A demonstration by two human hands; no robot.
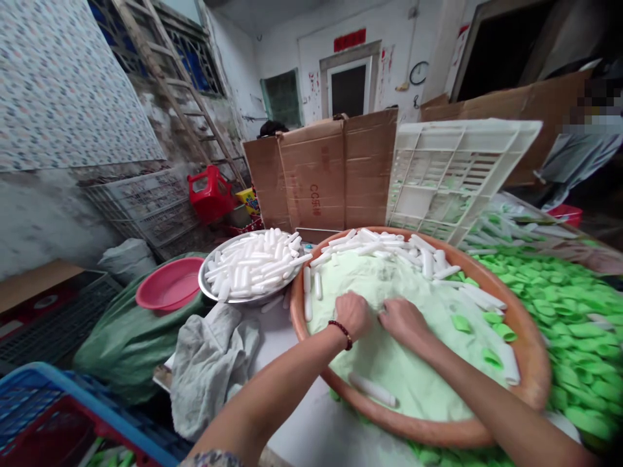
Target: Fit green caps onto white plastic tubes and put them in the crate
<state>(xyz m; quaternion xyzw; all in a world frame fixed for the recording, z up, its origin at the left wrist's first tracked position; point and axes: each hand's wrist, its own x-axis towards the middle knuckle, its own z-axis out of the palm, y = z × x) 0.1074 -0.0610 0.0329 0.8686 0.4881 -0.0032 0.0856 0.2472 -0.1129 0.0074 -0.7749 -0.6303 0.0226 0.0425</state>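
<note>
Both my hands are in a wide orange-brown basin (533,363) filled with pale green powder (413,389). Closed into a fist, my left hand (353,314) presses into the powder near the middle, a beaded bracelet at its wrist. Just to its right, my right hand (400,319) is also curled, its fingertips sunk in the powder. Whatever the fingers hold, if anything, is hidden. A white tube (372,389) lies on the powder near the front rim. More white tubes line the back and right edge, with a few bright green caps (461,323) among them.
A metal bowl (207,288) heaped with white tubes stands left of the basin. Beside it are a grey cloth (207,363) and a pink basin (170,282). Green pieces (579,324) pile up at right. Cardboard (321,175) and a white crate (438,175) stand behind.
</note>
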